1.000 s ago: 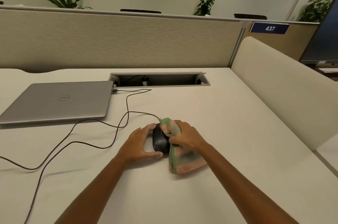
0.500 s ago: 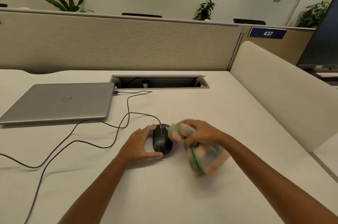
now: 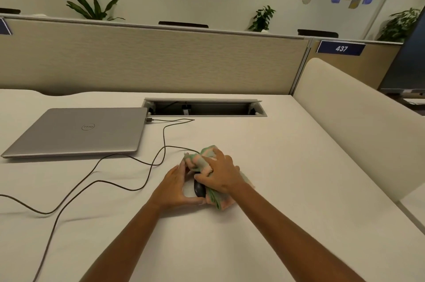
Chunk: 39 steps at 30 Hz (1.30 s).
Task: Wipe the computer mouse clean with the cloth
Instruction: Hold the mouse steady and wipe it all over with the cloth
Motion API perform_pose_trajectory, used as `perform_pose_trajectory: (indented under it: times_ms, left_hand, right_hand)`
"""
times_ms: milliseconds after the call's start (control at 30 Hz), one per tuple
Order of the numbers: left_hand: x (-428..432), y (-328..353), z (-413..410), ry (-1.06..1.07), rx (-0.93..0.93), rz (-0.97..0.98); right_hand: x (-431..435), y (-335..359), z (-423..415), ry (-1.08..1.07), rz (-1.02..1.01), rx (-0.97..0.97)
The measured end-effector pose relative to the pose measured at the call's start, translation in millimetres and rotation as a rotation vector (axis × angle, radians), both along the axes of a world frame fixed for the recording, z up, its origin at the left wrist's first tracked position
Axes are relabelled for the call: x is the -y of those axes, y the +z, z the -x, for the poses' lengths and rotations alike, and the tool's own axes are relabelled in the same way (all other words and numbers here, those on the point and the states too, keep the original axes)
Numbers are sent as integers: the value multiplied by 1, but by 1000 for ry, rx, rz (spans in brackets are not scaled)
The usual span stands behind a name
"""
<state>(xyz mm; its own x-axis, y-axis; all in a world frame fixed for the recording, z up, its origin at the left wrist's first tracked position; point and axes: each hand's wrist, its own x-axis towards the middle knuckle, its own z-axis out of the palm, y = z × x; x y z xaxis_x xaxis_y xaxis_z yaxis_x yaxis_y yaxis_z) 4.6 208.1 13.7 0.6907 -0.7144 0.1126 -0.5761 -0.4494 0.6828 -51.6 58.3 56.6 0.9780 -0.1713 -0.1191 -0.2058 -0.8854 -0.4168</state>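
A black wired computer mouse (image 3: pixel 199 189) lies on the white desk (image 3: pixel 287 178), mostly hidden under a bunched green and pink cloth (image 3: pixel 202 159). My right hand (image 3: pixel 220 174) grips the cloth and presses it down over the front and top of the mouse. My left hand (image 3: pixel 175 186) cups the mouse's left side, with the thumb against its near end and the fingers along its far left edge. Only the mouse's rear left part shows.
A closed silver laptop (image 3: pixel 78 131) lies at the back left. Dark cables (image 3: pixel 99 181) loop from it across the desk's left half. A cable slot (image 3: pixel 204 108) opens at the back. A padded divider (image 3: pixel 358 125) stands on the right.
My right hand swung off to the right of the mouse with the cloth, then came back over it and now covers its front. My left hand stayed on the mouse's left side.
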Motion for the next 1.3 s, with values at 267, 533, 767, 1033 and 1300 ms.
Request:
perform_pose_trajectory:
  times_ms: [267,533,767,1033,1300]
  left_hand:
    - [-2,2,1,-12,-38,-69]
    - [-2,10,11,-58,29,-38]
    - [-3,6,9,-12,-5,-22]
    - [-2,2,6,46,-17,-15]
    - [-4,-8,2,110,46,23]
  right_hand:
    - [-5,9,27,305,222,-6]
    - [0,54,27,390,228,-113]
    - [11,67,-20,125,210,-84]
    - [-5,56,-41,-59,65,-320]
    - [-17,23,-45,-283,31,-309]
